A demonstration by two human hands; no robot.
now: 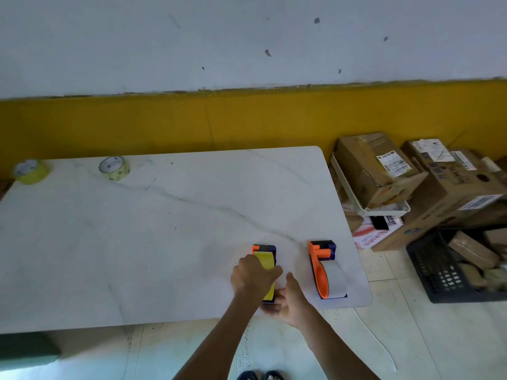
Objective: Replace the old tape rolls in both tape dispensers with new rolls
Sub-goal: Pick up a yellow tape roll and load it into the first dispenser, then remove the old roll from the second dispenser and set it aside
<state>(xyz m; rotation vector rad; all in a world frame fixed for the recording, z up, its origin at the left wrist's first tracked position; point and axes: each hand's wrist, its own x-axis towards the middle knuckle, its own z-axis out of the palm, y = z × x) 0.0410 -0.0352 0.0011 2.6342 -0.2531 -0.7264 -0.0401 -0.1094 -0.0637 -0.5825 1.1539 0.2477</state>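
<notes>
1. Tape dispensers, count two: orange and dark blue plastic bodies, both lying near the front right corner of the table (137, 242).
2. Left dispenser (264, 259): loaded with a yellow roll, matte curved surface showing; largely covered by both hands.
3. Right dispenser (323, 267): orange disc-shaped side plate, pale grey-white roll with smooth curved face; untouched, just beside the right hand, close to the table's right edge.
4. Left hand (253, 275): laid over the top of the yellow roll, fingers curled down and closed around it.
5. Right hand (290, 297): at the near end of the left dispenser, thumb raised, fingers tucked under or against the body; exact finger closure cannot be told.
6. Spare tape rolls, count two: yellow-green, glossy, cylindrical, with pale printed faces; one at the far left corner (31, 171), one further in along the far edge (114, 168); well apart from the dispensers.
7. Table: white slab with faint grey marble veining, smooth, rounded corners.
8. Cardboard boxes (384, 171): brown, creased, labelled, stacked on the floor right of the table; black lattice plastic crate (439, 272) beside them.
</notes>
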